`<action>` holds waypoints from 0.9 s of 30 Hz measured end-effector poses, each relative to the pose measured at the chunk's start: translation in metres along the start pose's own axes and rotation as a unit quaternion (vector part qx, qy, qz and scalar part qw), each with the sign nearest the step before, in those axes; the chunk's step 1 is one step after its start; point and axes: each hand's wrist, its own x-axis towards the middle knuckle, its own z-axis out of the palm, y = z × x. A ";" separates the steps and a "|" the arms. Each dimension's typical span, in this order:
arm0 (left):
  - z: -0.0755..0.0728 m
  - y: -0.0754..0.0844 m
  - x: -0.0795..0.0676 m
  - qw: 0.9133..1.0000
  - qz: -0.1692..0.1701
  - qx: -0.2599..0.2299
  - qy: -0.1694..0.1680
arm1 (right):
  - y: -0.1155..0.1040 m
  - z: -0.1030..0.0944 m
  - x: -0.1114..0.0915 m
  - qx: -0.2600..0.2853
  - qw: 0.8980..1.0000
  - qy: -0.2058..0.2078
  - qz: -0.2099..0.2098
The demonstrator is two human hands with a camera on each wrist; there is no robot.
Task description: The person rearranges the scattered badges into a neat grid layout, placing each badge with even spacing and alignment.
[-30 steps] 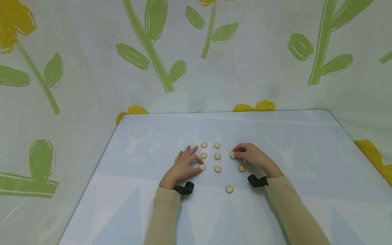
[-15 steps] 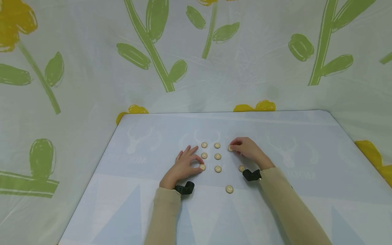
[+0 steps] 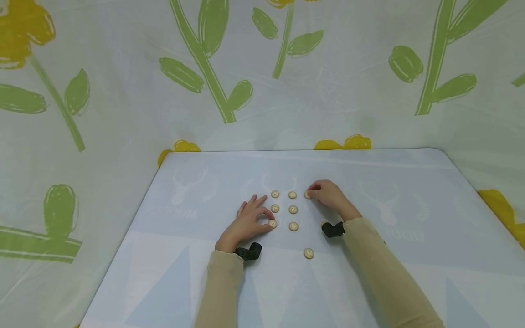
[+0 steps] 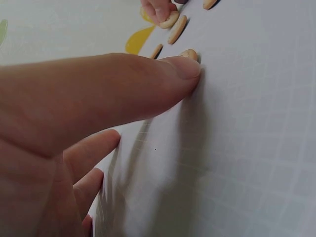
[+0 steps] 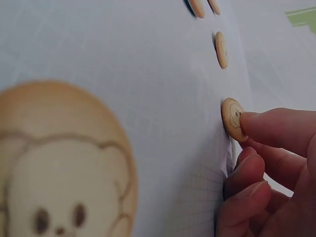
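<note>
Several round, golden biscuits lie on the table; a bear face shows on the large near biscuit (image 5: 64, 163) in the right wrist view. My left hand (image 3: 244, 224) pinches a biscuit (image 3: 272, 224) between thumb and index finger, its other fingers spread out on the table. At the far right of the group, my right hand (image 3: 331, 196) grips another biscuit (image 5: 233, 119) by its edge with thumb and fingers. Between the hands, the biscuits stand in two columns, with a middle biscuit (image 3: 293, 209) in the right one.
A loose biscuit (image 3: 309, 253) lies nearer the front. Another biscuit (image 3: 323, 223) is mostly hidden behind the black camera (image 3: 333, 229) on the right wrist. The pale patterned table (image 3: 184, 273) meets a flower-printed cloth (image 3: 123, 91) at the back and sides.
My right hand has moved away from me and slightly left with its biscuit, now level with the back row. Its wrist camera now covers most of a loose biscuit. The left hand has stayed put.
</note>
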 end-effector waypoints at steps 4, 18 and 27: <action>-0.001 0.001 -0.001 1.000 0.000 0.000 0.001 | -0.001 0.000 0.001 -0.007 1.000 0.001 0.003; 0.000 0.000 0.000 1.000 -0.001 0.001 0.004 | 0.003 0.001 0.003 -0.026 0.999 0.001 -0.022; 0.000 0.001 0.000 1.000 -0.002 -0.004 0.007 | 0.003 -0.002 0.001 -0.031 0.999 -0.013 -0.022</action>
